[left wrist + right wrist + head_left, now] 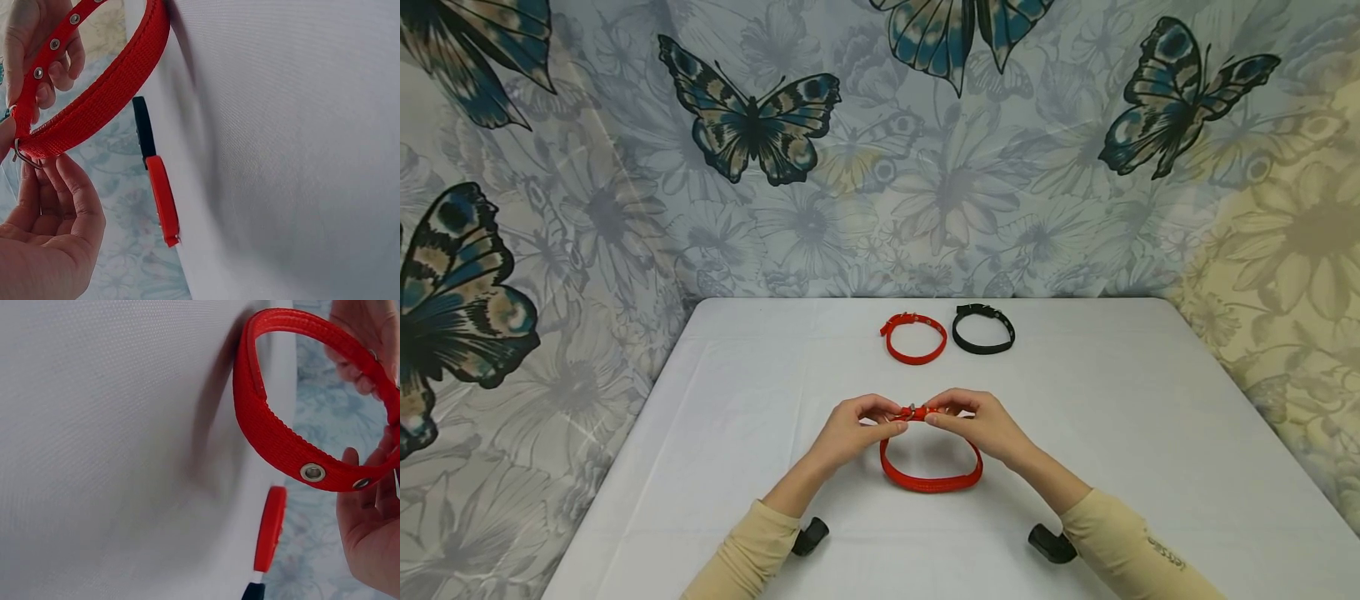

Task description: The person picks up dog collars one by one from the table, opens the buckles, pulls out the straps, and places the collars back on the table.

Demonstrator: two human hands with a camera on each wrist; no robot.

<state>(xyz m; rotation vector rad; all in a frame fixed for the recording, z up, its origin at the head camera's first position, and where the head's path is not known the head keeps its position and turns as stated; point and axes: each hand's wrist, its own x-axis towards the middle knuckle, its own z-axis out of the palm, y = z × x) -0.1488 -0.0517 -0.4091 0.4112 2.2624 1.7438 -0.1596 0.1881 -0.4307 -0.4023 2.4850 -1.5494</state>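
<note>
A red webbing collar [932,484] with metal eyelets and a D-ring forms a loop between both hands, its lower edge close to the white table. The left hand [857,429] pinches it by the ring and buckle end; the right hand [980,423] pinches the strap just beside that. In the left wrist view, the left hand [59,231] has its fingertips at the D-ring [26,156]. The right wrist view shows the right hand [375,528] holding the eyelet stretch of the collar [281,434]. The buckle itself is mostly hidden by fingers.
Farther back on the white table [760,367] lie a second red collar [916,360] and a black collar [983,348], each a closed loop, side by side. Black wrist devices [811,537] sit under the sleeves. A butterfly-patterned wall covering [955,192] stands behind the table.
</note>
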